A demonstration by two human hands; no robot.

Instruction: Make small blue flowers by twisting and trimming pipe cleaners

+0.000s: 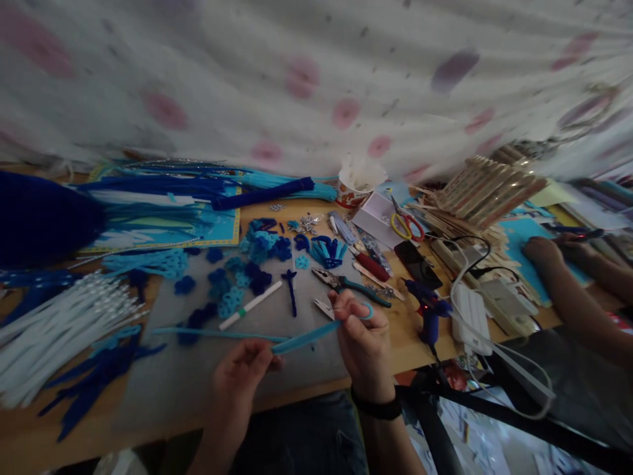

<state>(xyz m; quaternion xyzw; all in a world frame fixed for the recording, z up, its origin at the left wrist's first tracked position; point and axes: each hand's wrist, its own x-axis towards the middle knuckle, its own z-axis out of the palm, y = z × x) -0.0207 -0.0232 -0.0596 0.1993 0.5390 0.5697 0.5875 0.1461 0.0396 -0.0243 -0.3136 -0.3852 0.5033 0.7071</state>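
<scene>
A light blue pipe cleaner (309, 336) stretches between my two hands above the table's front part. My left hand (244, 369) pinches it at one side, and a thin light blue length runs on leftward from there. My right hand (363, 340), with a black band at the wrist, grips the other side, where a curled end shows above the fingers. Under and behind them lies a grey mat (173, 376). Pliers (351, 285) with dark teal handles rest just beyond my right hand. A white marker (252, 305) and blue fuzzy flowers (230, 300) lie beyond my left hand.
Bundled white pipe cleaners (64, 336) cover the left side. A purple glue gun (428, 307) stands right of my hands, near a white power strip (469, 316) with cables. Yellow-and-red scissors (406, 224) lie further back. At the far right, another person's hands (548, 257) rest over blue sheets.
</scene>
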